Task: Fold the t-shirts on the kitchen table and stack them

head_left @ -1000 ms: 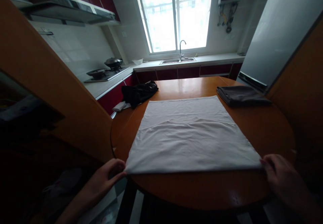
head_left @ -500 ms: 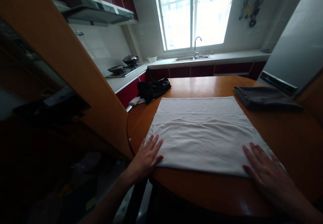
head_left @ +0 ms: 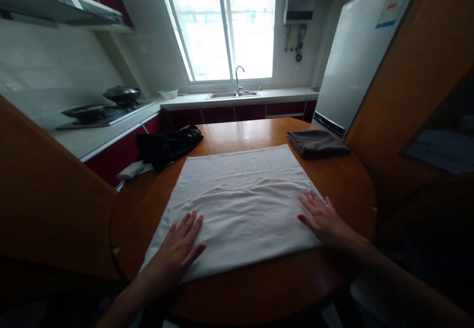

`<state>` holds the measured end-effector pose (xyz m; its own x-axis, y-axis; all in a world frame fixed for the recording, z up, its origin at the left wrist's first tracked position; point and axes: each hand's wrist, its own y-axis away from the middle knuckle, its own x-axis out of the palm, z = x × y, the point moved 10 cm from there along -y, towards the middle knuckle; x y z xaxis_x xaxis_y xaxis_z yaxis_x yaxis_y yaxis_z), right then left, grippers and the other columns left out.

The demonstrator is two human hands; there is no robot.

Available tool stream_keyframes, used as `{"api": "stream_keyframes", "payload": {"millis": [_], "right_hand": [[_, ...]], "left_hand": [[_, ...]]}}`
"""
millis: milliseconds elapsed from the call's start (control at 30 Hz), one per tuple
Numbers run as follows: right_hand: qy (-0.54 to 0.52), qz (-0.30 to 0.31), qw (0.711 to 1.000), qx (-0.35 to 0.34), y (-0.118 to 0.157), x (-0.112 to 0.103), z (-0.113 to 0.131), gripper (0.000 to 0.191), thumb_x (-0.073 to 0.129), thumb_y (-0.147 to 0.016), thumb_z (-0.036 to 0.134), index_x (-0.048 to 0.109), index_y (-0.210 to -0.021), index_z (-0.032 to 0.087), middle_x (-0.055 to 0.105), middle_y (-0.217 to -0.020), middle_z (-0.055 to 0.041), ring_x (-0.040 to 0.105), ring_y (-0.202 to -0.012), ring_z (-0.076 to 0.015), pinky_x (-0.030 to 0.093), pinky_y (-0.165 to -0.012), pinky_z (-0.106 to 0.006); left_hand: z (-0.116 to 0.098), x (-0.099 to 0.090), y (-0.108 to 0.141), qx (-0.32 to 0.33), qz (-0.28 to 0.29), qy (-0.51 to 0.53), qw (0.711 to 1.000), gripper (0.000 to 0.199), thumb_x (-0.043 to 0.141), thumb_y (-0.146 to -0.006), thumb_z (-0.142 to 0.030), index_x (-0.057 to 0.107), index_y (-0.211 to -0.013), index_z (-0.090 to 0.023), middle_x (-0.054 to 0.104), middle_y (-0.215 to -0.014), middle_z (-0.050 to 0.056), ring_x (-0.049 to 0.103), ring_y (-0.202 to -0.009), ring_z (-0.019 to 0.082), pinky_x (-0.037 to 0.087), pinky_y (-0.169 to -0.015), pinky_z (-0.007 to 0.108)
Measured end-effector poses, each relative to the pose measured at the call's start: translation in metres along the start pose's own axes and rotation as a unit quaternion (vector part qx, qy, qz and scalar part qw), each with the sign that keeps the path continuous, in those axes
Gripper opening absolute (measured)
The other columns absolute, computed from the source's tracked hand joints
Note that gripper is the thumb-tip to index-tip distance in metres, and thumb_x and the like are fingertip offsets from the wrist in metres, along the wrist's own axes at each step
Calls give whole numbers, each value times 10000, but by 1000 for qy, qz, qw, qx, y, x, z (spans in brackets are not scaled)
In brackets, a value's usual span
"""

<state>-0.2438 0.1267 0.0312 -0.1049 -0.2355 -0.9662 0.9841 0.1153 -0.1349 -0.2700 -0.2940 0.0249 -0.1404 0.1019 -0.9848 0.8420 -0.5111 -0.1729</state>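
Note:
A white cloth garment, likely a shirt, [head_left: 248, 219] lies spread on the wooden table [head_left: 244, 293], its near part folded over toward the far side. The folded edge runs across the middle with slight wrinkles. My left hand [head_left: 177, 249] rests flat on the left part of the fabric, fingers stretched out. On the right part lies my right hand [head_left: 322, 219], also flat with its fingers apart. Neither hand grips the cloth.
Dark folded cloth [head_left: 316, 143] sits at the table's far right. A crumpled black garment [head_left: 166, 145] lies at the far left beside a small white cloth [head_left: 134, 169]. Beyond are a sink [head_left: 233, 94], a stove with pans [head_left: 122, 94] and a fridge [head_left: 355, 56].
The view has turned to the right. Both hands have shifted a little farther onto the white garment, still lying flat. The garment keeps its folded shape.

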Motion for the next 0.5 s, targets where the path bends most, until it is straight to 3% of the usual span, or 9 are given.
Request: {"api": "stream_keyframes", "payload": {"millis": [100,167,200,267,333,500], "right_hand": [[-47,-76,996,-31,-43,-39,-8,553,474,-978,468,523,-1454,192,444,-1553,-158,401,-1440,-302,352,-1158,-506],[-57,-116,990,-47,-87,-65,-14,472,537,-955,387,597,-1367,164,553,-1452,-165,493,-1361,-292,402,-1127,-440],[-51,-108,991,-52,-113,-72,-17,432,544,-955,346,614,-1335,156,600,-1395,-155,543,-1305,-275,416,-1110,-402],[-16,-76,997,-27,-165,-76,-26,382,557,-952,284,625,-1301,144,636,-1342,-141,589,-1240,-248,427,-1081,-345],[44,-34,998,-1,-210,-73,-35,371,546,-967,271,613,-1313,156,629,-1355,-133,584,-1248,-247,428,-1062,-333],[82,32,996,15,-278,-53,-49,269,596,-935,197,683,-1181,133,680,-1249,-169,625,-1184,-270,465,-983,-326]], "left_hand": [[30,-29,-33,-10,-6,62,998,695,357,-987,-620,451,-1520,-185,459,-1543,113,455,-1413,292,399,-1142,425],[61,-53,-70,-25,-23,86,996,733,412,-958,-630,485,-1490,-132,526,-1490,139,510,-1368,295,399,-1139,396],[78,-65,-91,-31,-37,90,995,727,436,-942,-618,530,-1448,-104,552,-1463,156,524,-1353,307,388,-1143,397],[113,-79,-133,-58,-50,93,993,664,480,-911,-553,588,-1383,-98,609,-1399,167,587,-1281,315,413,-1111,389],[147,-81,-168,-105,-42,76,991,563,524,-876,-471,652,-1302,-125,659,-1332,167,615,-1240,330,439,-1073,395],[193,-65,-217,-170,-1,62,984,379,671,-755,-357,747,-1072,-164,742,-1125,194,689,-1075,351,498,-944,398]]}}
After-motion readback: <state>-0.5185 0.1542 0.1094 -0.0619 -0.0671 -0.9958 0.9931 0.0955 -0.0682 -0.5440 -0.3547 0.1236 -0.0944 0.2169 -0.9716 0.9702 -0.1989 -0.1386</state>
